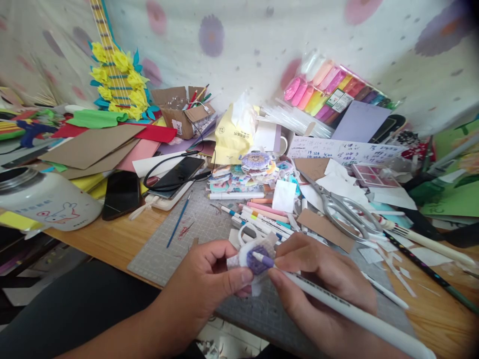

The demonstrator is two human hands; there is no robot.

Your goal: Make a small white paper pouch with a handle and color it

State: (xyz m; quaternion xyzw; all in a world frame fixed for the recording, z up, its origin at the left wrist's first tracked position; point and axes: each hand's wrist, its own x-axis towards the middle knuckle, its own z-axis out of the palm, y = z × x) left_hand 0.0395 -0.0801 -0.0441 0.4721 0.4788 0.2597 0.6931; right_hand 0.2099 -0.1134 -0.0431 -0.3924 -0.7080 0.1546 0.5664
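Observation:
Between thumb and fingers, my left hand [213,271] pinches a small white-and-purple paper piece [245,257] with a round purple patch and a white loop at its top. My right hand [318,269] grips a white marker [337,299] with a purple collar. Its pale tip rests on or just over the purple patch; contact is hard to tell. Just beyond the hands lie several white markers [258,219]. Behind them rises a stack of colourful paper cutouts [239,179], topped by a purple oval one [256,162].
A grey cutting mat [164,249] covers the table front, with a thin blue paintbrush [179,219] on it. Large scissors [344,209] lie at right among paper scraps. To the left are a black phone [121,194] and a white bottle [56,199]. A cardboard box [183,119] stands behind.

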